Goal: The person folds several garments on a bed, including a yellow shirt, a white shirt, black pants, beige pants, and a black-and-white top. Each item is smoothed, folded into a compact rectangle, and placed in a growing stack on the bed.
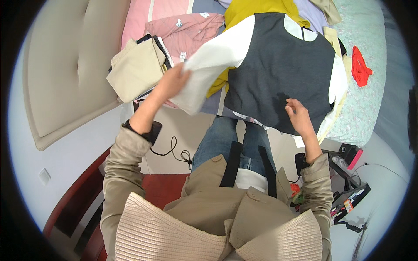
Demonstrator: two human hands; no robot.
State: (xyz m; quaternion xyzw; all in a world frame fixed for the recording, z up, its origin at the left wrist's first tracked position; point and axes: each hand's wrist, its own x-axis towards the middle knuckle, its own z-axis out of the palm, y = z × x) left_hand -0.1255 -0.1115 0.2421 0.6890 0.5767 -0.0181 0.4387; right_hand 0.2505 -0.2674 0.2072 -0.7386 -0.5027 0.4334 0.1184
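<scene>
A garment with a dark grey body [277, 71] and white sleeves lies spread out before me on the bed, its neckline facing away. At the edge of its left-hand white sleeve [215, 62] is my left hand [173, 81], blurred; whether the fingers grip the cloth cannot be made out. Over the lower right of the grey body, my right hand [297, 115] has its fingers loosely curled and apart, holding nothing. A dark shadow falls on the cloth beside it. Beyond my left hand sits a stack of folded clothes with beige trousers [135, 70] on top.
Mustard-yellow cloth [264, 8] lies under the garment, with pink printed cloth [192, 32] left of it. A red cloth item [361, 67] rests on the pale green floral bedding [359, 111]. A padded headboard [75, 65] stands left. A black cable [173, 148] crosses the floor.
</scene>
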